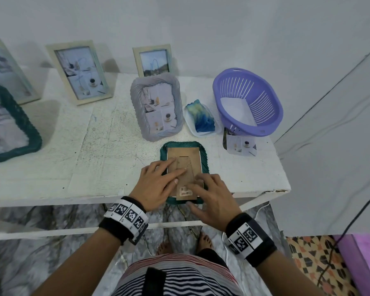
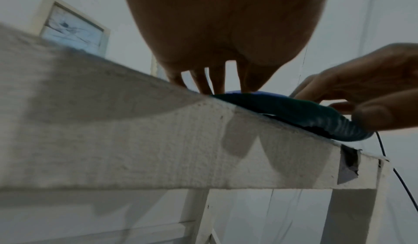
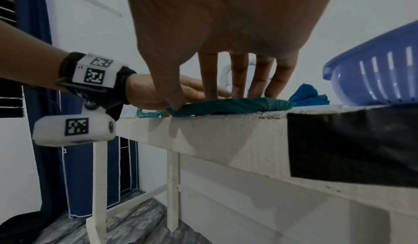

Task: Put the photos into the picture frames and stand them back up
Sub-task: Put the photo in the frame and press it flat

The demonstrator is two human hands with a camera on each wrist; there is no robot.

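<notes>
Both hands are pressing a brown cardboard backing board (image 1: 184, 167) into a dark green, rope-edged picture frame (image 1: 203, 159) lying face down at the near edge of the white table (image 1: 94, 146). The left hand (image 1: 156, 184) is lying flat with straight fingers; the right hand (image 1: 212, 195) is spread over the lower corner, thumb at the frame's rim. Judging by this, the backing is being seated; next it likely needs securing, then standing upright. Another loose photo (image 1: 240, 146) is lying beside the purple plastic basket (image 1: 247, 101).

A purple slotted basket (image 1: 247, 101) sits at the far right of the white surface (image 1: 73, 146). Just left of it lies a clear tray (image 1: 192, 127) holding a blue-green ridged block (image 1: 201, 116). Below, a marbled floor (image 1: 41, 263); right, a patterned mat (image 1: 316, 263).
</notes>
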